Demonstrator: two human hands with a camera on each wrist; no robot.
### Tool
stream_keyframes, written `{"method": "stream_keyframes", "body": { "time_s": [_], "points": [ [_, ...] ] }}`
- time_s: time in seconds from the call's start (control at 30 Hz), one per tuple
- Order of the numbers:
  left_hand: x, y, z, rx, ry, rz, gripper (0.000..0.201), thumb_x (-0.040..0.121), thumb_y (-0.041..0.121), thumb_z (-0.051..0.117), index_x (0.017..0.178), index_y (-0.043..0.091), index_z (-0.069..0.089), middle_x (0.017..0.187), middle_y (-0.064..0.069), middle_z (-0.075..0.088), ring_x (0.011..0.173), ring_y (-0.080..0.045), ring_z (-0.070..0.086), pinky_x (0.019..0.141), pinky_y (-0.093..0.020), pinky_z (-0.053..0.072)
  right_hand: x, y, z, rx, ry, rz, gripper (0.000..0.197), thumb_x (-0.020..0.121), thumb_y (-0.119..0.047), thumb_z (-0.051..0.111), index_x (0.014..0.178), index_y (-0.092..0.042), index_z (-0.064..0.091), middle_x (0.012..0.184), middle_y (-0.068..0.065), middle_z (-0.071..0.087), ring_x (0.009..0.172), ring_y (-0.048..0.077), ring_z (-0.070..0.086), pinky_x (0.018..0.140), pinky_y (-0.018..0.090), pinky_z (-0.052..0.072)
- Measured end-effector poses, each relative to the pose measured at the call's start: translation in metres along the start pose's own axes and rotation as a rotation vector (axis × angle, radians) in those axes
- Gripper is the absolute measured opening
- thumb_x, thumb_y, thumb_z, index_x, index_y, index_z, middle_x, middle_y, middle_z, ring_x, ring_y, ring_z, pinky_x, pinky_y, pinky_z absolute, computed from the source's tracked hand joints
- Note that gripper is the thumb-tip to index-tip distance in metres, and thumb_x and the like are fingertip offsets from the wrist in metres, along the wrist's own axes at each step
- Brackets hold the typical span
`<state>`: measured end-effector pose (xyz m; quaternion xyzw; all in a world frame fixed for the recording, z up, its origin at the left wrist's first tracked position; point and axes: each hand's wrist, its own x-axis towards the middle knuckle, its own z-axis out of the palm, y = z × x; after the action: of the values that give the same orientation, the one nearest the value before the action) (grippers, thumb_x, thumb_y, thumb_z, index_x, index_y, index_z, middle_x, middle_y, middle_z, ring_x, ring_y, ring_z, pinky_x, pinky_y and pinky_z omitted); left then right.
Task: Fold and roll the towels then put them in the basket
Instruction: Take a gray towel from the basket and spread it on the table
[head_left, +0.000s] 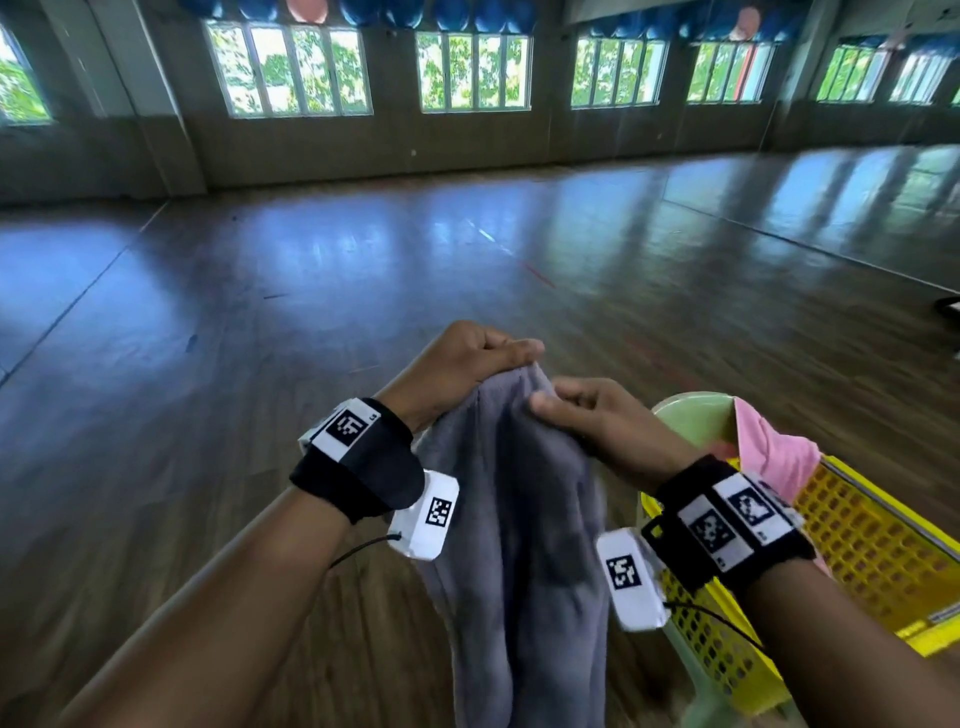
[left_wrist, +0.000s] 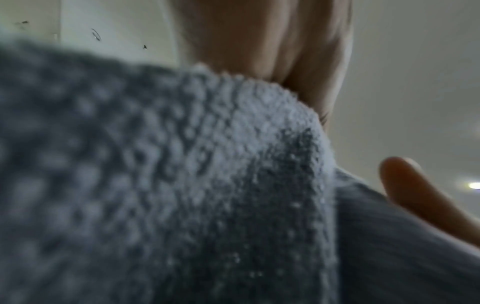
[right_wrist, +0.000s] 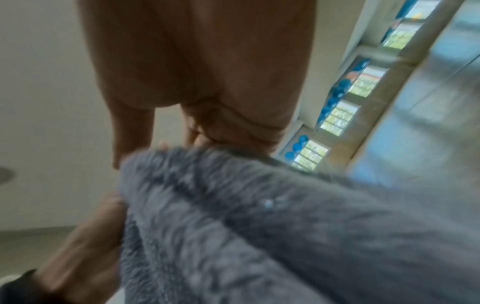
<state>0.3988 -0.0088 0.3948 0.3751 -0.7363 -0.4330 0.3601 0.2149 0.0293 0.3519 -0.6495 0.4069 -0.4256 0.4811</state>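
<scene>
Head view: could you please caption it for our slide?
Both hands hold a grey towel up beside a yellow basket.

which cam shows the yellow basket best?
Head view. The yellow basket sits on a green chair at lower right, with a pink towel draped over its rim. Neither wrist view shows it; the grey towel fills them.

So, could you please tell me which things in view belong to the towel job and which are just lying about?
Belongs to the job:
- grey towel, hanging, top edge gripped by the left hand and right hand
- pink towel, draped in the basket
- yellow basket

Just there:
- green plastic chair under the basket
- wooden floor
</scene>
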Motion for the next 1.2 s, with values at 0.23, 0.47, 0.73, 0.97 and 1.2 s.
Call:
{"method": "stream_keyframes", "body": {
  "time_s": [0.23,0.47,0.73,0.97,1.2],
  "points": [
    [-0.007,-0.001,-0.005,0.071,-0.05,-0.028,0.04,0.091,0.026,0.062,0.051,0.025,0.066,0.053,0.015,0.057,0.049,0.003,0.048,0.049,-0.014,0.038,0.003,-0.004,-0.02,0.171,0.301,-0.06,0.034,0.079,-0.039,0.072,0.059,-0.019,0.052,0.062,0.0,0.042,0.061,0.011,0.039,0.058,0.032,0.027],
    [-0.001,0.001,0.005,0.049,-0.075,0.011,0.042,0.091,0.028,0.061,0.082,-0.013,0.065,0.073,-0.008,0.055,0.07,-0.014,0.048,0.06,-0.026,0.039,0.001,-0.008,-0.011,0.138,0.153,-0.045,0.06,0.08,-0.04,0.072,0.095,0.017,0.06,0.09,0.016,0.057,0.086,0.022,0.048,0.077,0.038,0.035],
    [0.005,0.0,0.01,-0.084,-0.049,0.021,0.026,0.087,0.018,0.067,0.063,0.01,0.059,0.056,0.007,0.05,0.053,-0.003,0.041,0.051,-0.014,0.034,0.002,-0.011,-0.007,0.054,0.159,-0.108,0.027,0.089,-0.019,0.064,0.075,0.003,0.061,0.072,0.008,0.053,0.069,0.015,0.044,0.061,0.027,0.035],
    [0.003,-0.018,0.022,-0.506,0.269,-0.076,0.01,0.084,0.003,0.066,0.093,0.007,0.069,0.084,-0.006,0.07,0.077,-0.015,0.063,0.077,-0.029,0.049,-0.001,-0.013,-0.017,0.104,0.301,-0.097,0.019,0.09,-0.011,0.06,0.072,-0.014,0.056,0.063,-0.001,0.045,0.059,0.009,0.042,0.054,0.023,0.034],
    [0.005,-0.002,0.039,-0.207,0.228,0.071,0.015,0.072,-0.005,0.076,0.082,0.001,0.068,0.067,-0.005,0.068,0.064,-0.009,0.063,0.063,-0.019,0.051,-0.001,-0.022,-0.019,-0.003,0.308,-0.128,0.006,0.088,-0.01,0.065,0.09,-0.006,0.068,0.071,-0.001,0.063,0.062,0.005,0.054,0.06,0.021,0.047]
  ]
}}
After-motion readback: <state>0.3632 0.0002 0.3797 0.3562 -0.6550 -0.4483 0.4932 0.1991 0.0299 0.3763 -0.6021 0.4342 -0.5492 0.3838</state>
